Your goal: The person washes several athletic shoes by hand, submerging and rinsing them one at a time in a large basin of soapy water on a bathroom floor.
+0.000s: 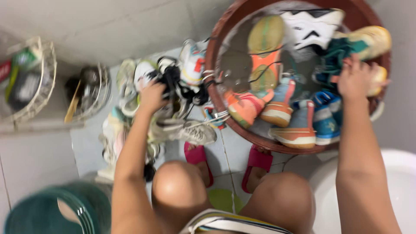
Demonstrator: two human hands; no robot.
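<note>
I am crouched on a tiled floor before a round brown basin [225, 30] of water holding several colourful sneakers. My right hand [356, 78] reaches into the basin's far right side and grips a teal and yellow sneaker [362, 43]. An orange and green sneaker [264, 47] floats sole-up in the middle. My left hand [151, 96] is down in a heap of white and grey shoes [173, 86] on the floor left of the basin, closed on a black and white shoe [167, 73]. The frame is motion-blurred.
Two wire baskets [41, 86] with bottles and odds stand at the left by the wall. A green plastic tub [47, 212] sits bottom left, a white basin [403, 173] bottom right. My feet wear pink slippers [197, 158].
</note>
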